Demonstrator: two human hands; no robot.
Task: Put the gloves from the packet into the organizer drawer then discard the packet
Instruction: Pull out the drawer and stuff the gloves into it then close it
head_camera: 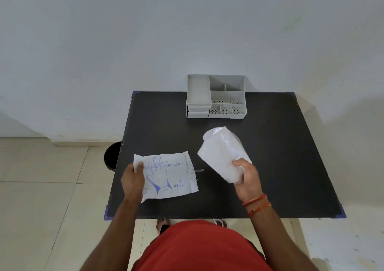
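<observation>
Head view: the tabletop is mostly bare, so there's plenty of room. The organizer sits at 12 o'clock, drawers looking closed. Gloves look already out, right hand fingers clamped on the wad. Left hand pinches the packet at 9 o'clock. Next up, I'd guess: open a drawer.

Left hand pinches the flat printed packet by its left edge; right hand grips the white stack of gloves, both over the black table. Grey organizer sits at the table's far edge, drawers shut. Black bin on the floor, left of the table.
</observation>
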